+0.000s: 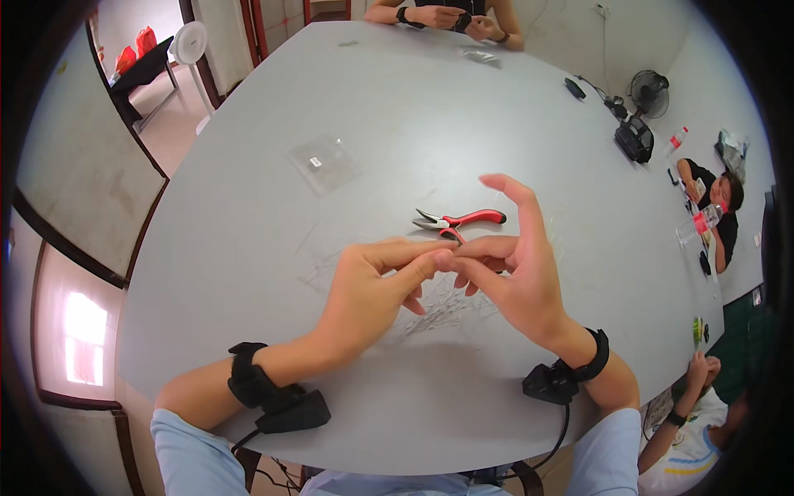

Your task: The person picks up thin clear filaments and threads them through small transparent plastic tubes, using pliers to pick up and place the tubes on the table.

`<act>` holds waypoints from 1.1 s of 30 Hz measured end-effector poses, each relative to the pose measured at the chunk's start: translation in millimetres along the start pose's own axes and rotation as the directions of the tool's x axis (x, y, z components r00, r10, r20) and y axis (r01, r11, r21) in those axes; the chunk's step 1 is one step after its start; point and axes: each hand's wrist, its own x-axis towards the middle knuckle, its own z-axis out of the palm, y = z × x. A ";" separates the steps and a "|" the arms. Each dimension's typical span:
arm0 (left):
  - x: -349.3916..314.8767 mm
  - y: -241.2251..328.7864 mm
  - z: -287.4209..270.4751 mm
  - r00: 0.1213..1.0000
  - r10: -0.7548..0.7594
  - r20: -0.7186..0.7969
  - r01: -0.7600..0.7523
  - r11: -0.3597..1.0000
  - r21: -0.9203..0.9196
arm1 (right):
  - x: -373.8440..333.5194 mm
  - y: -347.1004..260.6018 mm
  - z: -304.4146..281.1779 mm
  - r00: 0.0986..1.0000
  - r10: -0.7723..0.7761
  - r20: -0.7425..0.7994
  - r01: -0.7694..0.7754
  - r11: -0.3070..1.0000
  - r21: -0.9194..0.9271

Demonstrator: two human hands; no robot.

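Observation:
My left hand (364,285) and my right hand (525,277) meet above the middle of the grey table (248,240), thumbs and fingertips pinched together. Whatever sits between the fingertips is too small to make out. My right index finger points up, away from the pinch. Just beyond the hands lie red-handled pliers (475,217), their jaws toward the left and one handle partly hidden by my fingers. Beneath and around the hands, thin silvery wire-like pieces (438,314) are scattered in a loose heap.
A clear plastic bag (325,164) lies farther left. Across the table a person's hands (447,16) work near another small bag (481,56). At right are a black case (634,139), a fan (649,93), bottles (709,219) and two more people. Cables hang from my wrist devices (289,405).

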 end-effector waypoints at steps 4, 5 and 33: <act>1.9 3.4 -2.7 0.987 -0.115 0.115 0.126 0.987 -0.095 | -1.7 -6.0 -5.3 0.993 0.014 0.114 -0.017 1.000 0.024; 2.7 2.9 -3.2 0.983 -0.111 0.144 0.130 0.984 -0.124 | -1.5 -6.2 -8.4 0.984 0.045 0.170 -0.051 0.998 0.033; 4.0 25.3 -18.8 0.994 0.062 0.092 -0.055 0.995 -0.082 | 11.8 -1.9 -29.6 0.874 0.310 0.373 -0.297 0.950 -0.093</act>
